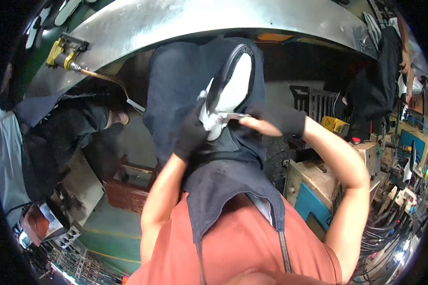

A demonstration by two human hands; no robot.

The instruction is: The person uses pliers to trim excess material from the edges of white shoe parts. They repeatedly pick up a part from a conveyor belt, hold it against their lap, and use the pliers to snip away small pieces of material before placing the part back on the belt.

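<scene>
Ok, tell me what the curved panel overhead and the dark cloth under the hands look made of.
Curved panel: looks like bare sheet metal, silvery with a dull, scuffed sheen and smeared reflections. Dark cloth: seems a woven fabric, navy and matte, draping in soft folds. The left hand wears a black, probably knit, glove.

A worker's left hand (191,130) and right hand (261,124) are meeting in front of the chest, fingers (202,107) closing around a shoe (233,80) that is standing just above them. A cloth (213,121) is sitting between both hands' fingers. Beyond the fingertips a metal table (199,19) is arching overhead; a box (131,183) is lying below-left, machinery (314,185) to the right.
</scene>
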